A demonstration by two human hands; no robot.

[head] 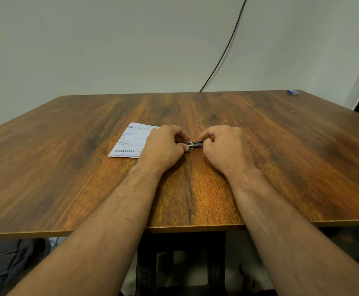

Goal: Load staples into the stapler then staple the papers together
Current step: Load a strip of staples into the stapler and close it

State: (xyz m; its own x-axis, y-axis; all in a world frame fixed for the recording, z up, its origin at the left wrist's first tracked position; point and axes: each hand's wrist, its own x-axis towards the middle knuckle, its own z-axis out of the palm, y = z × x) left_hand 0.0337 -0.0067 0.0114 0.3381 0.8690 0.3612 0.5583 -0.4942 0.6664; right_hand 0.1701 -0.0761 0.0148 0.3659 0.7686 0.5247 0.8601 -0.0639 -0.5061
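Observation:
A small metal stapler (pixel 194 145) lies on the wooden table (pixel 67 167) between my two hands, its metal channel showing. My left hand (pixel 163 146) grips its left end with curled fingers. My right hand (pixel 225 146) pinches the right end, fingers closed on it; any staples there are hidden by the fingers. A folded stack of papers (pixel 129 141) with blue and black handwriting lies flat just left of my left hand, partly covered by it.
A small blue box (pixel 293 92) sits at the far right corner of the table. A black cable (pixel 227 48) runs down the wall behind the table. The near table edge crosses over my forearms.

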